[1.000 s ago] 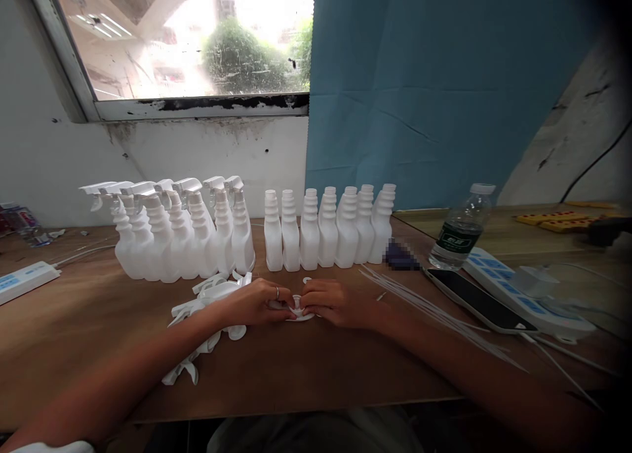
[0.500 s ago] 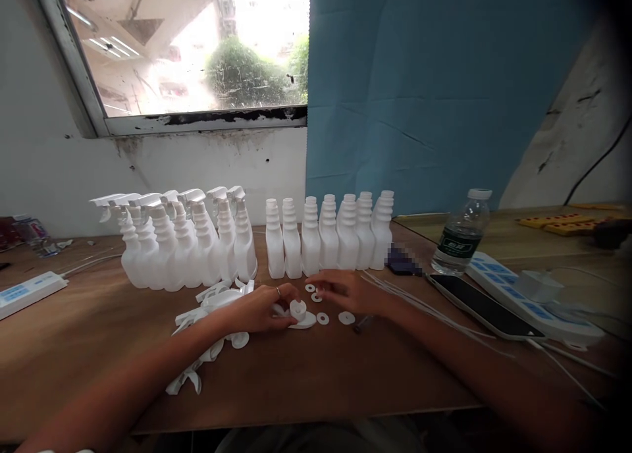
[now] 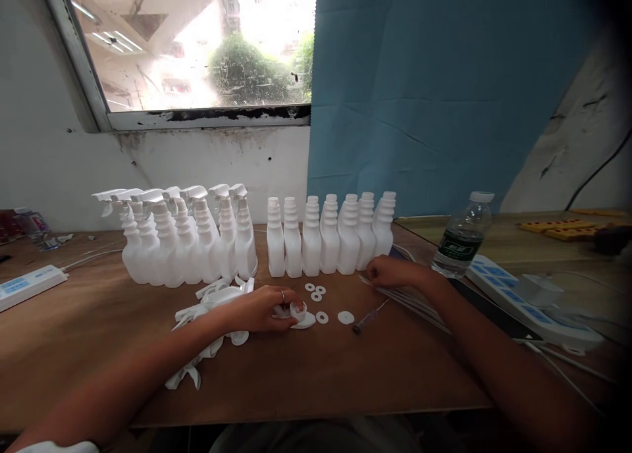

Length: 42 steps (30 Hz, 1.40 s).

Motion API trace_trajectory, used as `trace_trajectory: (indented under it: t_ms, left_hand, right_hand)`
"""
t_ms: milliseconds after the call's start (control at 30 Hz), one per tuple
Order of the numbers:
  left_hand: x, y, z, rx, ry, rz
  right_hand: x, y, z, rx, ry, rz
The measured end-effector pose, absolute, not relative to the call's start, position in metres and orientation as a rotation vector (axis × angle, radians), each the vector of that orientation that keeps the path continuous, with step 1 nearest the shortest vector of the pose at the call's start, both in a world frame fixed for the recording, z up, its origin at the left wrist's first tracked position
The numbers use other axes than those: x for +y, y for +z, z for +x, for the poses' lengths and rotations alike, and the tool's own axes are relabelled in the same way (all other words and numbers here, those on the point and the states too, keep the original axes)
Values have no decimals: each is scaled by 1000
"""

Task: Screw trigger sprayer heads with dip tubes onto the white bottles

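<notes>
My left hand [image 3: 269,309] is closed round a white spray head [image 3: 303,320] on the brown table, its round collar facing up. My right hand [image 3: 388,272] is closed at the ends of several thin clear tubes [image 3: 415,305]; its fingertips are too small to make out what they pinch. Between the hands lie small white rings [image 3: 322,317] and a larger white disc [image 3: 346,317]. A small screwdriver-like tool [image 3: 365,320] rests to the right of the disc. More white spray heads [image 3: 222,301] are piled beside my left hand.
Behind stand white bottles with spray heads [image 3: 205,242] at left and open-necked bottles [image 3: 328,242] at centre. A water bottle [image 3: 459,239], a dark phone [image 3: 494,309] and a power strip [image 3: 538,308] are at right. Another power strip [image 3: 29,286] lies at left.
My right hand has moved right, from the small rings to the clear tubes, uncovering the rings and the tool. My left hand still holds the spray head.
</notes>
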<state>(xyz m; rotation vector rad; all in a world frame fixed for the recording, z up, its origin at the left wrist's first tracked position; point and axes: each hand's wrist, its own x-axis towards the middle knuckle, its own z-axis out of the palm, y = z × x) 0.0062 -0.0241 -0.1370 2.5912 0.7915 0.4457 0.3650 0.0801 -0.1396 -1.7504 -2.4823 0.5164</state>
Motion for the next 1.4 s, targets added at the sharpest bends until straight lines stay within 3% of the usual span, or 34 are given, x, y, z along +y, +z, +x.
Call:
trace_trajectory:
  t_ms: [500,667,767,967,1400]
  left_hand:
    - [-24,-142,5,931,405,2544]
    - [-23,-142,4,916,399,2498]
    - [-22,-142,4,911,427,2424]
    - [-23,-140,7,872,455,2413]
    - [-24,-140,8,833,480,2366]
  right_hand:
    - [61,-111,351,-2439,605,-1493]
    - [42,-89,345,-2446,856,-1267]
    - [30,-83,338,-2132,1164,-1007]
    - [24,-104,292,-1442,1418,-568]
    - [-11,-149,230,-1891,1242,-699]
